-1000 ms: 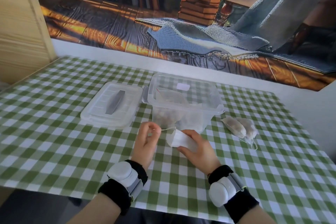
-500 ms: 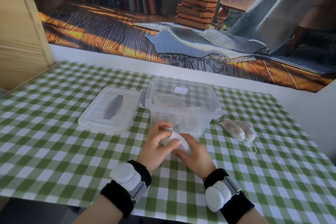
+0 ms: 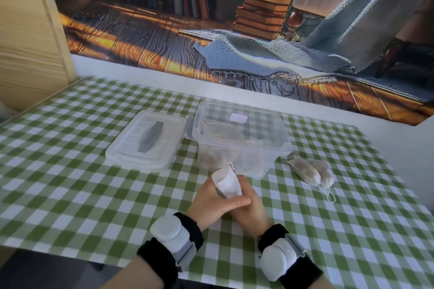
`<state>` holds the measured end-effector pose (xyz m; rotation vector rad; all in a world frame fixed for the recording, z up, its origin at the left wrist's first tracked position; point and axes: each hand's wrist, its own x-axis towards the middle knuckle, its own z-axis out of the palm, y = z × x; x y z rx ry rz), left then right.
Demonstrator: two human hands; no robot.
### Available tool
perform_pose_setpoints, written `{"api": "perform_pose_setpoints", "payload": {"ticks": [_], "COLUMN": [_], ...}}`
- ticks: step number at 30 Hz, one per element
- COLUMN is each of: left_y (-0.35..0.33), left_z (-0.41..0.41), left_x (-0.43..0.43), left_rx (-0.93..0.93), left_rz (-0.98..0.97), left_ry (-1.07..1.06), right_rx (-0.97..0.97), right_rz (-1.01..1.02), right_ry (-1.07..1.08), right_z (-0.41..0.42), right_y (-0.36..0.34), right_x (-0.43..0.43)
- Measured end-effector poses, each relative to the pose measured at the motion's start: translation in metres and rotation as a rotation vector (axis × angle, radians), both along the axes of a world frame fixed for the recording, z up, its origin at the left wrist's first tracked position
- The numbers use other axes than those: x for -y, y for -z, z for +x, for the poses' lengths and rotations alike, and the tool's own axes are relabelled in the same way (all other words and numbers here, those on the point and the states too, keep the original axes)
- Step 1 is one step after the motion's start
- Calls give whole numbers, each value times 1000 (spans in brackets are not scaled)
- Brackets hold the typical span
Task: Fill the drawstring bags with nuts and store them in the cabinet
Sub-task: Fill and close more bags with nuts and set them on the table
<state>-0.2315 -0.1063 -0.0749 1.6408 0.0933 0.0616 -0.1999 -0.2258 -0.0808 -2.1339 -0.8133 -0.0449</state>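
A small white drawstring bag (image 3: 227, 183) stands upright between my hands, just in front of the clear plastic tub (image 3: 277, 145). My left hand (image 3: 212, 202) wraps around the bag from the left, thumb across its lower front. My right hand (image 3: 251, 209) holds it from the right and behind. The tub holds a plastic pouch of nuts (image 3: 220, 145). Two filled drawstring bags (image 3: 312, 172) lie side by side on the cloth, right of the tub.
The tub's clear lid (image 3: 145, 139) with a grey handle lies left of the tub. A light wooden cabinet (image 3: 28, 47) stands at the far left. The table carries a green checked cloth (image 3: 70, 195) and ends at a white wall edge on the right.
My left hand let go of the pulled string and came in to grip the bag. The bag went from lying flat to upright between both hands.
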Motion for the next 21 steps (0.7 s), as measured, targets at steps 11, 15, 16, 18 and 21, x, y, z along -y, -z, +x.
{"api": "perform_pose_setpoints", "payload": {"ticks": [11, 15, 16, 18, 21], "left_y": [11, 19, 20, 20, 17], "left_z": [9, 12, 12, 13, 13], "left_x": [-21, -26, -26, -25, -22], "left_rx": [101, 46, 47, 48, 75], "left_rz": [81, 98, 109, 131, 150], "left_ry": [-61, -37, -29, -20, -7], "right_rx": [-137, 34, 80, 172, 305], "right_rz": [-37, 142, 130, -3, -263], "right_ry": [40, 89, 66, -13, -85], "right_z": [13, 16, 17, 16, 18], "right_y": [-3, -29, -35, -44, -43], "right_x": [11, 12, 9, 2, -7]}}
